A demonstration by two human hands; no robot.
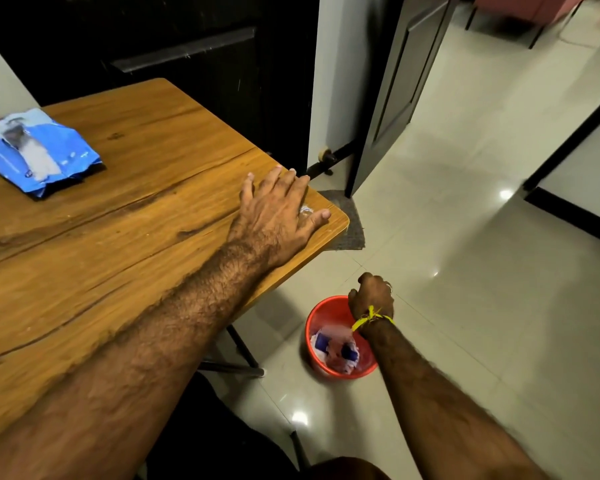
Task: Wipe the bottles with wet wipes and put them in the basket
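My left hand (278, 211) lies flat with spread fingers on the wooden table (136, 209) near its right corner. A small bit of white wipe (305, 211) shows between thumb and forefinger. On the floor stands the red basket (314, 315), holding bottles (336, 348) with dark blue caps. My right hand (373, 297) hangs over the basket's far rim with its back toward me, a yellow thread round the wrist. Its fingers point down and are hidden, so whether it holds anything is unclear.
A blue pack of wet wipes (39, 152) lies at the table's far left. Beyond the table stand a dark cabinet (187, 46) and an open grey door (395, 81). A grey mat (349, 223) lies past the table corner on the glossy tiled floor.
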